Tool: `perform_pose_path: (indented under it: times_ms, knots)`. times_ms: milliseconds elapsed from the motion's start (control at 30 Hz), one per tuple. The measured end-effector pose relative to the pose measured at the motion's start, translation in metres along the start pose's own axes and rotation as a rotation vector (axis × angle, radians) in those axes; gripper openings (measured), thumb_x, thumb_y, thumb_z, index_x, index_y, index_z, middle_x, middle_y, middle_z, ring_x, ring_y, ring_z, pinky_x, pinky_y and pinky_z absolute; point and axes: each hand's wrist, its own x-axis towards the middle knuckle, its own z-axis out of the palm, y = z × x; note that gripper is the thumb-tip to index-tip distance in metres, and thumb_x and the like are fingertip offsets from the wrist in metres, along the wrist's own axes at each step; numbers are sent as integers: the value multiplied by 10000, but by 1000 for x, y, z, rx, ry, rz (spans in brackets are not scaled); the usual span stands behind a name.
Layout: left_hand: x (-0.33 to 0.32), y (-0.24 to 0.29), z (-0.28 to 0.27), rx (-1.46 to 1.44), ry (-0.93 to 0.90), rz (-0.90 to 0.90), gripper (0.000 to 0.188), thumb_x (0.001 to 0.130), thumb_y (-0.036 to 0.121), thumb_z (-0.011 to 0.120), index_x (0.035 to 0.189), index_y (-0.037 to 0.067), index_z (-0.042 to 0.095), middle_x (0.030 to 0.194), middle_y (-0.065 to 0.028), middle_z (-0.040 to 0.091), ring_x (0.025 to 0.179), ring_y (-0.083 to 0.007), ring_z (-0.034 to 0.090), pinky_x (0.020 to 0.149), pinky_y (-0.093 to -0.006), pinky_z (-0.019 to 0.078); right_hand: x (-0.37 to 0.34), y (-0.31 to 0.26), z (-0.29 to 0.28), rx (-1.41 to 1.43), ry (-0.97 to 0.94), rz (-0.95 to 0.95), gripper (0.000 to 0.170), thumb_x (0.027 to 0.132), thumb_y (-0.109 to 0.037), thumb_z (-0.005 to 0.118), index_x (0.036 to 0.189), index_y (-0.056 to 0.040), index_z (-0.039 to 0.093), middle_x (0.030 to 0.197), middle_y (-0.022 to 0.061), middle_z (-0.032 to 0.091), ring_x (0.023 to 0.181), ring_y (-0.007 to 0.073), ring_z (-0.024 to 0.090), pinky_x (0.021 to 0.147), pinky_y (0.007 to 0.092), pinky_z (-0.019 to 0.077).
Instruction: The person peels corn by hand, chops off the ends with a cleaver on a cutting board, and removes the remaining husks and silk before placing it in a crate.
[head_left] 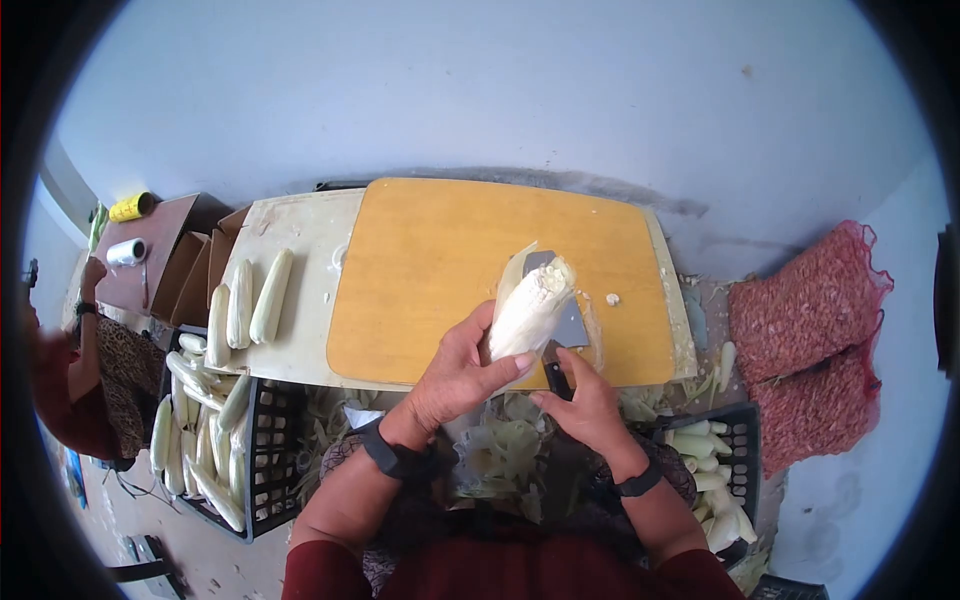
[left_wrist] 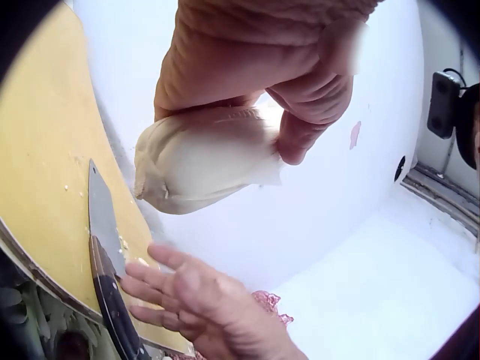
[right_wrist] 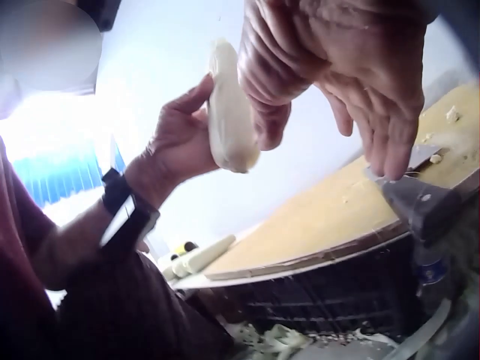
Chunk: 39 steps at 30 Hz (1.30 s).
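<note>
A pale ear of corn in its husk (head_left: 530,315) is raised over the yellow board (head_left: 430,260), its cut end facing up. My left hand (head_left: 450,375) grips it, thumb along one side and fingers around the other, as the left wrist view shows. On the board's near edge lies a knife (left_wrist: 112,296) with a wide grey blade and black handle. Beside it, my right hand (left_wrist: 214,307) has its fingers spread and holds nothing. In the right wrist view, the right fingertips (right_wrist: 390,161) are right by the knife.
Husked ears (head_left: 270,300) lie on the pale panel at left. Black crates (head_left: 272,430) of corn stand on both sides. Red mesh sacks (head_left: 800,310) lean at right. Another person (head_left: 85,380) is at far left, near film rolls (head_left: 127,252). Crumbs and husk scraps dot the board.
</note>
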Motion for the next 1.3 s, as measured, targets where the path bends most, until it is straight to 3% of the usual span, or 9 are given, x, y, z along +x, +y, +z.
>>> perform_pose_path:
  times_ms: [33, 100, 233, 300, 433, 700, 1000, 1100, 1300]
  knots:
    - [0, -3, 5, 5, -6, -4, 500, 804, 84, 622, 1243, 7, 396, 1098, -51, 521, 1022, -114, 483, 879, -264, 401, -2, -1, 0, 6, 5, 4, 559, 719, -175, 713, 1193, -5, 467, 1062, 173, 579, 1009, 265, 563, 839, 368, 441]
    - [-1, -9, 15, -45, -26, 14, 515, 808, 83, 621, 1258, 17, 378, 1112, -46, 511, 1026, -112, 480, 876, -268, 405, -3, -5, 3, 630, -154, -28, 620, 738, -133, 711, 1265, -20, 404, 1110, 109, 560, 1073, 209, 517, 900, 337, 404]
    - [-5, -18, 32, -97, -111, -28, 538, 830, 100, 595, 1297, 28, 337, 1134, -42, 494, 1044, -114, 464, 896, -280, 391, -8, -13, 0, 842, -174, -144, 580, 751, -100, 693, 1249, -19, 407, 1133, 73, 533, 1068, 182, 502, 906, 326, 397]
    - [-7, -22, 38, -93, -137, -23, 542, 834, 105, 589, 1304, 28, 329, 1145, -41, 486, 1055, -116, 453, 906, -284, 382, -9, -8, -6, 750, -193, -209, 654, 733, -137, 725, 1264, -1, 369, 1143, 87, 518, 1066, 175, 500, 895, 321, 411]
    - [-10, -19, 50, -68, -140, -33, 585, 811, 141, 626, 1305, 27, 335, 1164, -53, 490, 1077, -145, 467, 937, -325, 376, -16, -14, -18, 778, -143, -168, 591, 732, -167, 730, 1207, 4, 423, 1102, 101, 547, 1026, 167, 523, 865, 309, 425]
    - [-1, -24, 47, -71, -86, 20, 602, 821, 225, 580, 1323, 32, 308, 1156, -96, 495, 1078, -179, 471, 937, -335, 377, -24, -18, -17, 356, 10, -127, 413, 640, -214, 755, 938, -1, 563, 756, 154, 632, 704, 268, 642, 642, 345, 504]
    - [6, -21, 42, -139, -87, 85, 502, 850, 254, 552, 1267, 32, 383, 1096, -110, 534, 1042, -190, 501, 908, -345, 409, -27, -17, -15, 213, 32, -97, 474, 604, -237, 760, 927, 22, 530, 756, 184, 613, 724, 319, 630, 646, 382, 497]
    - [8, -23, 36, -211, -99, 76, 400, 877, 249, 523, 1202, 26, 450, 1084, -111, 550, 1031, -196, 514, 911, -351, 412, -27, -21, -16, 197, 33, -67, 423, 609, -168, 741, 924, 18, 529, 808, 166, 606, 738, 254, 618, 669, 343, 483]
    - [8, -21, 29, -263, -94, 95, 338, 920, 289, 461, 1105, 14, 528, 1094, -129, 563, 1052, -224, 525, 921, -358, 406, -27, -20, -16, 131, -31, -109, 483, 588, -164, 747, 972, 28, 528, 792, 174, 614, 737, 293, 630, 668, 356, 489]
